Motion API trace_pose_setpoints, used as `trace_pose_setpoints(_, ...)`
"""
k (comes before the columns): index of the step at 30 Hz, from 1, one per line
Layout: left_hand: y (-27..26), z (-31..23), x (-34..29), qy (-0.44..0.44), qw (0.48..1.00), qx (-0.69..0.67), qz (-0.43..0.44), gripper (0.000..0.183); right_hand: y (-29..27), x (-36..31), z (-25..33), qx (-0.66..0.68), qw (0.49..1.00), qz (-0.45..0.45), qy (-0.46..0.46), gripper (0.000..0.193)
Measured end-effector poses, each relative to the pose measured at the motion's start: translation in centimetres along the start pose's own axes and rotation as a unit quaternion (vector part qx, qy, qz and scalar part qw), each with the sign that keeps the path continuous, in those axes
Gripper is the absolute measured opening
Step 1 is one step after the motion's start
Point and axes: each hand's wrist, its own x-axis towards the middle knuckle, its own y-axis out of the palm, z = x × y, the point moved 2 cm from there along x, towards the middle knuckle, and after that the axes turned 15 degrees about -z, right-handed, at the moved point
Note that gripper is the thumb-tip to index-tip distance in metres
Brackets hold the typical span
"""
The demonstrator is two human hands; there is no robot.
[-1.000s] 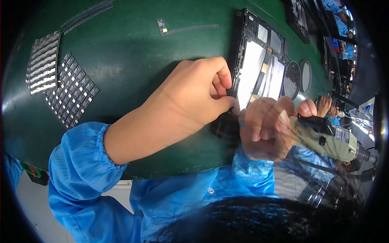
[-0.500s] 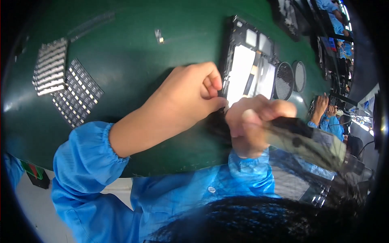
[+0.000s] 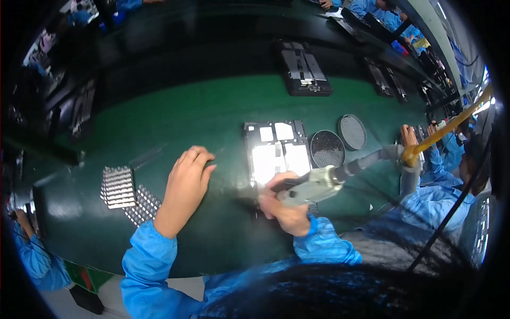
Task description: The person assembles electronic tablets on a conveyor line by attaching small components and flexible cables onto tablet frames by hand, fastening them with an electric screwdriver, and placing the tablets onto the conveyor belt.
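An opened black tablet-like device [image 3: 297, 136], with bright white and silver panels, lies flat in front of me. My right hand [image 3: 281, 204], blurred, is closed around a pale electric screwdriver [image 3: 313, 187] over the device's near edge. The screwdriver's tip is hidden. To the left of the device, my left hand [image 3: 187, 183] hovers over or rests on the table, fingers slightly bent and thumb apart, with nothing visible in it. Near its wrist lie a stack of white-striped strips [image 3: 118, 187] and a black sheet of small pale parts [image 3: 143, 208].
Two round dishes, a dark mesh-like one [image 3: 328, 149] and a grey one [image 3: 352, 132], stand right of the device. Another black device [image 3: 305, 69] lies farther back on the green table [image 3: 212, 106]. A yellow cord [image 3: 451, 130] hangs at right. Co-workers in blue sit at both sides.
My left hand has left the device's edge and moved left. The screwdriver has swung over the device's near edge in my right hand. The view has shifted, showing more of the far table.
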Motion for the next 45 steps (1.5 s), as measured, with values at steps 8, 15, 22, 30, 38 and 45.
trace_pose_setpoints(8,3.0,-10.8,-3.1,0.129,0.980,-0.053,0.139,0.039,-9.8,6.6,7.6,0.139,0.963,-0.088,-0.213,0.030)
trace_pose_setpoints(15,5.9,-9.8,-1.9,0.133,0.983,0.052,0.112,0.046,-17.1,9.7,8.8,0.123,0.945,-0.169,-0.251,0.029)
trace_pose_setpoints(22,8.1,-1.1,9.6,0.106,0.982,0.146,0.058,0.046,-17.8,9.3,8.6,0.033,0.951,-0.177,-0.253,0.028)
trace_pose_setpoints(30,12.7,2.4,17.1,0.052,0.990,0.131,0.030,0.049,-19.3,9.9,8.2,0.056,0.954,-0.184,-0.232,0.031)
trace_pose_setpoints(38,23.7,-5.9,16.8,-0.059,0.993,0.102,-0.022,0.054,-19.6,11.1,7.3,0.107,0.952,-0.164,-0.236,0.035)
trace_pose_setpoints(45,25.2,-3.5,17.4,0.026,0.976,0.005,-0.216,0.043,-19.7,11.9,5.6,0.042,0.970,-0.151,-0.188,0.033)
